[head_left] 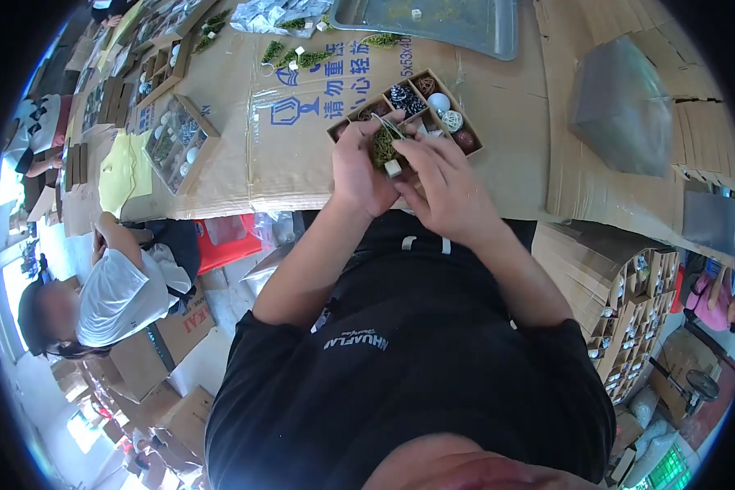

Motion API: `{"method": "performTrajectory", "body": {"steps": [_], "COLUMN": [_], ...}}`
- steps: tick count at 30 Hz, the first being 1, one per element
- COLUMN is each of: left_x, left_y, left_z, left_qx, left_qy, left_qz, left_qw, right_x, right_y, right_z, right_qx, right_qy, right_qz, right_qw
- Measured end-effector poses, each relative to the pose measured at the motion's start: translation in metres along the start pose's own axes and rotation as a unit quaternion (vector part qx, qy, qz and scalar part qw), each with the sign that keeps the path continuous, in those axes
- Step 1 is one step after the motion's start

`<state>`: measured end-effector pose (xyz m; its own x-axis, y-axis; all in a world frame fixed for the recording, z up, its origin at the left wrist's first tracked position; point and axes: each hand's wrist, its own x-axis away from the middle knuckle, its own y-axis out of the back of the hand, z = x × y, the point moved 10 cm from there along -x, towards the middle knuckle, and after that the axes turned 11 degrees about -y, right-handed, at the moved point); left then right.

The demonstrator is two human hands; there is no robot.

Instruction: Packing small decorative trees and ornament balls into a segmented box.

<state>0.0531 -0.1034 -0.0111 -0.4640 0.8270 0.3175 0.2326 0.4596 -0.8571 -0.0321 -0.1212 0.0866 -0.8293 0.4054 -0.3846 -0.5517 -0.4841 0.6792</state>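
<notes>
A small bundle of green moss [385,150] with a white cube [393,168] and a pale loop of string rests between my hands. My left hand [358,170] is curled around its left side. From the right, my right hand [447,186] closes its fingertips on the bundle. Just beyond my hands lies a divided cardboard box [471,153], partly hidden by them. Its compartments hold a dark pinecone [405,99], a brown woven ball [425,84], a white ball [438,102], a white wicker ball [452,121] and a dark red ball [464,139].
Flattened cardboard [302,163] covers the table. More moss bundles [302,59] lie beyond the box, near a grey tray [433,28]. Another filled box [180,147] sits left. A clear plastic box [625,106] stands right. A seated person [114,286] is at my left.
</notes>
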Motion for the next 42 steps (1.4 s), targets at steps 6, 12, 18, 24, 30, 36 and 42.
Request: {"method": "performTrajectory", "body": {"steps": [6, 12, 18, 24, 30, 36, 42], "left_x": [-0.003, 0.025, 0.019, 0.021, 0.056, 0.054, 0.035], "left_y": [0.022, -0.037, -0.017, -0.018, -0.015, 0.015, 0.008], "left_z": [-0.015, -0.003, 0.010, 0.011, 0.025, 0.019, -0.009], "left_qx": [-0.308, -0.735, -0.824, -0.827, -0.833, -0.848, -0.813], "left_qy": [-0.157, -0.356, -0.366, -0.359, -0.404, -0.344, -0.320], "left_qz": [-0.001, 0.169, 0.103, 0.078, 0.174, 0.259, 0.296], "left_qw": [0.939, 0.552, 0.420, 0.426, 0.335, 0.309, 0.386], "right_x": [0.037, 0.022, 0.008, -0.021, -0.069, -0.050, -0.066], "right_y": [0.000, 0.007, -0.043, -0.050, -0.066, -0.107, -0.124], "right_z": [0.007, -0.066, -0.111, -0.117, -0.111, -0.077, -0.061], "right_qx": [0.072, -0.257, -0.240, -0.190, -0.066, 0.093, 0.083], "right_qy": [-0.001, -0.356, -0.418, -0.363, -0.112, 0.128, 0.126], "right_qz": [0.027, 0.004, 0.129, 0.227, 0.329, 0.359, 0.392], "right_qw": [0.997, 0.898, 0.867, 0.883, 0.935, 0.920, 0.908]}}
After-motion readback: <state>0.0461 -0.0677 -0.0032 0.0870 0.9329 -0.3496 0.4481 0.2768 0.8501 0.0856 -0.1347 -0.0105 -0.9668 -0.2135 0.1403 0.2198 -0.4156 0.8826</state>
